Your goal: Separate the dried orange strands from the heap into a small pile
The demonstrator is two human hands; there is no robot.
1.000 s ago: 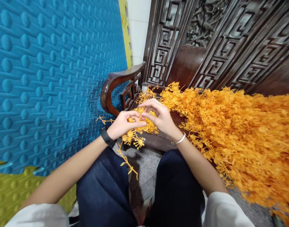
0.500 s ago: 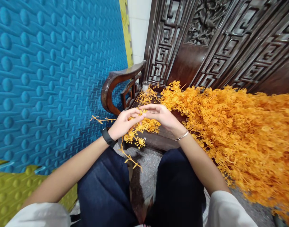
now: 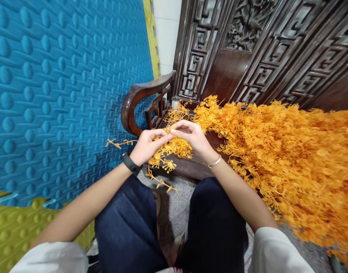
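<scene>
My left hand (image 3: 147, 146), with a dark band at its wrist, is closed on an orange plastic sprig (image 3: 162, 183). One thin stem of the sprig sticks out to the left of the hand, and another hangs below it over the gap between my knees. My right hand (image 3: 197, 141), wearing a silver bangle, meets the left with thumb and fingertips pinched together. What lies between those right fingertips is too small to make out. Under both hands, a cluster of orange plastic flowers (image 3: 181, 148) rests on the dark wooden seat (image 3: 188, 167).
A large heap of orange plastic sprigs (image 3: 299, 163) spreads over the right side of the bench. Its curved wooden armrest (image 3: 129, 106) stands left, and a carved backrest (image 3: 227, 76) rises behind. Blue foam matting (image 3: 62, 94) fills the left.
Both hands stay together at nearly the same place. My right hand has shifted slightly up and left, its fingers more bent into a pinch. The hanging stem has swung a little up and right.
</scene>
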